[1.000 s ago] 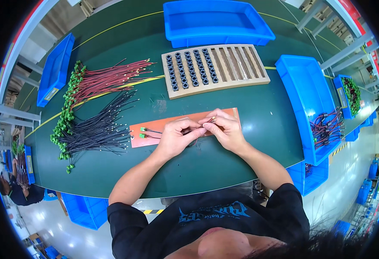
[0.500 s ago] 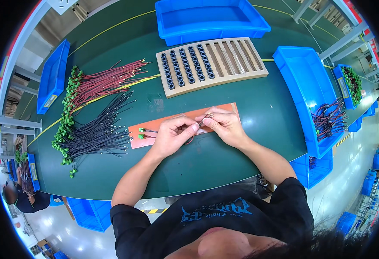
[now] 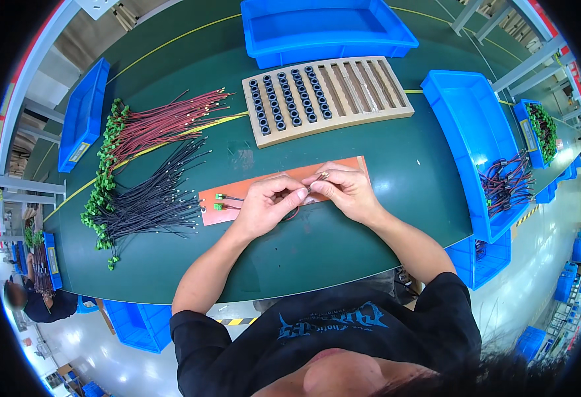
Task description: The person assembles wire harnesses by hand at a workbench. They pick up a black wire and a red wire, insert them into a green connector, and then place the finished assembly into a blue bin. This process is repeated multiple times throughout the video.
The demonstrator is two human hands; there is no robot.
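Both hands are closed near each other over an orange board [image 3: 264,184] on the green table. My left hand [image 3: 264,206] pinches wires between thumb and fingers. My right hand [image 3: 348,194] pinches the same thin wires [image 3: 324,176], whose small metal ends stick out above its fingertips. Two green connectors [image 3: 219,206] lie at the board's left end, their dark wires running under my left hand. A reddish wire loops below the hands. The fingers hide the spot where the wires come together.
Left of the board lie red wires [image 3: 165,122] and black wires [image 3: 148,202] with green connectors. Behind it, a wooden rack [image 3: 333,126] holds rows of black cylindrical parts. Blue bins [image 3: 462,126] stand right, behind and left; the right one holds wire bundles. A person [image 3: 39,301] works far left.
The view has shifted very slightly. Both hands keep almost the same grip and place, with the wire ends tilted a little differently at my right fingertips.
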